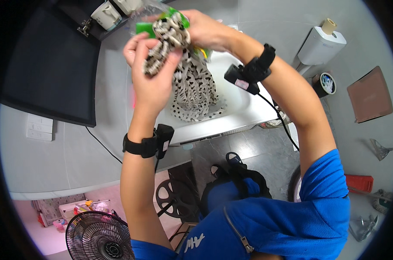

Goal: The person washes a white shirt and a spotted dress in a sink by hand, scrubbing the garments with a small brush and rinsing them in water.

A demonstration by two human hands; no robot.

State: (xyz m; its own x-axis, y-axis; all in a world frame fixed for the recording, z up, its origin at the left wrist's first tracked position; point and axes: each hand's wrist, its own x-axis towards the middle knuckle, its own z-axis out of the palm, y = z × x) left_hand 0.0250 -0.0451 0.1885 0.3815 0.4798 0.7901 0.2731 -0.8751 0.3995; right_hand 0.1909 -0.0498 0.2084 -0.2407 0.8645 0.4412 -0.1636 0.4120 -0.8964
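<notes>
A white cloth with black spots (196, 87) hangs in gathered folds over a white washbasin (245, 104), its lower end spread inside the bowl. My left hand (154, 65) grips a bunched part of this cloth near the top, the thumb across it. Close beside it, my right hand (204, 31) is raised at the cloth's upper bunch, its fingers mostly hidden behind. A clear plastic packet with green parts (146, 29) shows behind the bunched cloth; which hand bears it is unclear. Both wrists wear black straps with small boxes.
At the upper left, a dark cabinet door (50, 65) stands open beside white cups (107, 16). A toilet-paper holder (323, 45) and a small bin (326, 84) are at the right. A black fan (99, 237) stands lower left. A cable runs from each wrist box.
</notes>
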